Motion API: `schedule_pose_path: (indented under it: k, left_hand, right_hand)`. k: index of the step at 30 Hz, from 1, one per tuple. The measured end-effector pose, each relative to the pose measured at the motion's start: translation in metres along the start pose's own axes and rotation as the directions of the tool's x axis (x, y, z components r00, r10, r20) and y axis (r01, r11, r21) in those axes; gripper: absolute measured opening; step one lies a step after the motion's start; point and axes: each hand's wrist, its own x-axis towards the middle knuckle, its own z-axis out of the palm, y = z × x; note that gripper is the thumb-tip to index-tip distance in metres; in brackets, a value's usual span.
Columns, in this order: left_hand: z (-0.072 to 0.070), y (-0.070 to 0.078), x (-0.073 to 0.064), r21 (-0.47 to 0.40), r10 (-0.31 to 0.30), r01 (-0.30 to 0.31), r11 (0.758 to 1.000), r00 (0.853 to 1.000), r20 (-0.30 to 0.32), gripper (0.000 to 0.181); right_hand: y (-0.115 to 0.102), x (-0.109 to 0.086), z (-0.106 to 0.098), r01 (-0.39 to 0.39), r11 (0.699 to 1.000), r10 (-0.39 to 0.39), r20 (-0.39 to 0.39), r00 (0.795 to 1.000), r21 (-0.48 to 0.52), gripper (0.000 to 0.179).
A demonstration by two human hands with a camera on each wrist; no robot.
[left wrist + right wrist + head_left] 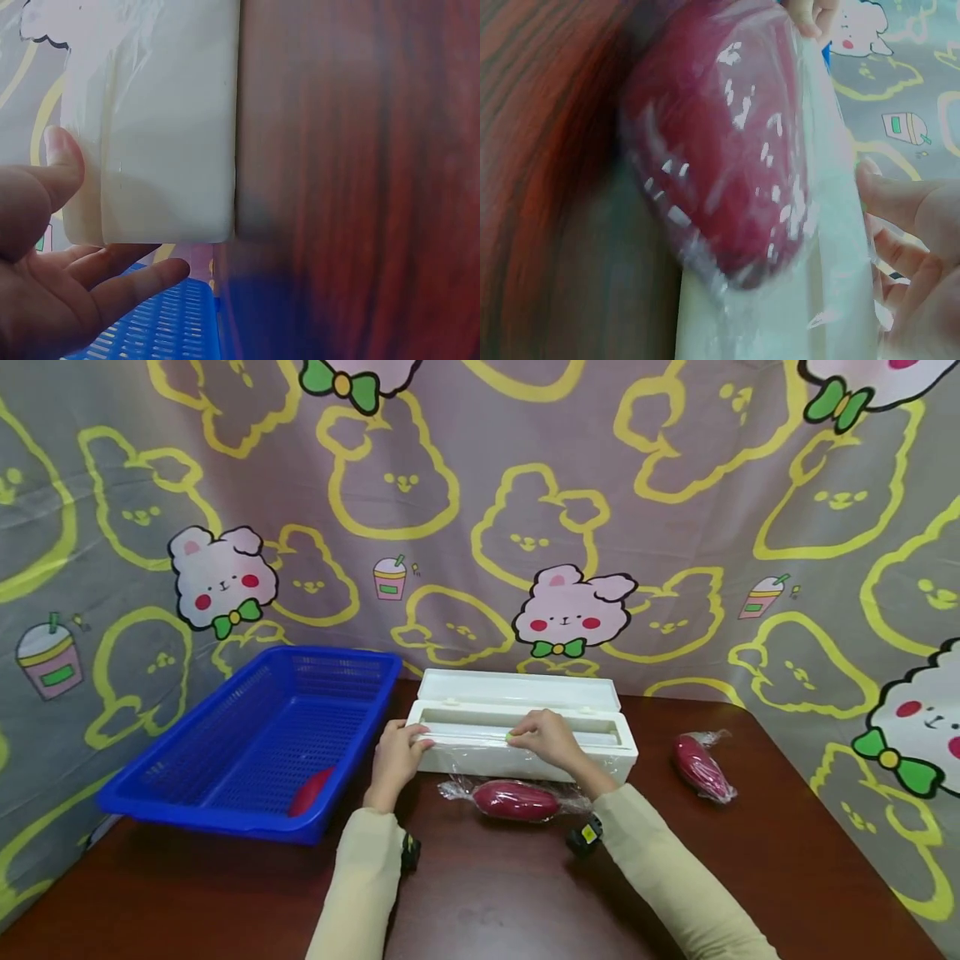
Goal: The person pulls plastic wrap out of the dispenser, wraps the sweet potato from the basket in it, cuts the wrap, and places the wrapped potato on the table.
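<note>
A long white cling film dispenser (pixel 525 764) with its lid raised lies at the table's far middle, a film roll inside. My left hand (pixel 396 758) grips its left end; in the left wrist view the thumb (pixel 66 157) rests on the top edge and the fingers reach past the end. My right hand (pixel 551 739) pinches a small green slide cutter (pixel 510 737) on the dispenser's front top edge. Just in front lies a red oblong thing (pixel 516 800) wrapped in clear film, its kind unclear; it fills much of the right wrist view (pixel 712 142), close to the dispenser.
A blue plastic basket (pixel 225 820) stands on the left, with a bare red piece (pixel 309 793) in its near right corner. Another film-wrapped red piece (pixel 703 767) lies on the right of the dark wood table (pixel 480 893). A patterned curtain (pixel 465 560) hangs behind.
</note>
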Motion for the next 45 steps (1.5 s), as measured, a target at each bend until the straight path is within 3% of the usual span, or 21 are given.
schedule_pose_path:
  k: [9, 17, 25, 29, 33, 39, 45]
  left_hand:
    - [-0.004, -0.002, -0.001, -0.002, -0.020, 0.020, 1.000, 1.000, 0.012, 0.021]
    - [0.002, 0.003, -0.005, -0.004, -0.050, 0.050, 0.999, 0.999, -0.002, 0.018]
    - [0.004, 0.005, -0.008, -0.030, -0.050, 0.049, 0.998, 0.998, -0.023, 0.016]
    - [0.002, 0.005, -0.007, -0.035, -0.046, 0.045, 0.998, 0.999, -0.027, 0.017]
    - [0.002, 0.005, -0.005, -0.031, -0.037, 0.036, 0.999, 0.999, -0.021, 0.017]
    - [-0.004, 0.001, -0.004, -0.014, -0.058, 0.057, 0.998, 0.998, -0.024, 0.018]
    - [-0.004, 0.001, -0.005, -0.018, -0.061, 0.061, 0.998, 0.998, 0.005, 0.020]
  right_hand:
    - [0.005, -0.007, -0.001, 0.042, 0.999, -0.043, -0.022, 0.999, -0.035, 0.011]
    - [0.008, -0.015, -0.003, 0.019, 0.999, -0.020, -0.043, 0.999, -0.034, 0.009]
    - [0.001, -0.022, -0.001, -0.013, 0.980, -0.005, -0.090, 0.996, -0.197, 0.009]
    - [-0.003, -0.023, -0.005, -0.036, 0.975, 0.015, -0.098, 0.995, -0.218, 0.008]
    - [0.001, -0.026, -0.013, -0.050, 0.977, 0.033, -0.084, 0.996, -0.208, 0.010]
    - [0.021, -0.042, -0.034, -0.106, 0.970, 0.076, -0.141, 0.987, -0.217, 0.009]
    - [0.035, -0.053, -0.049, -0.103, 0.978, 0.081, -0.121, 0.989, -0.180, 0.010]
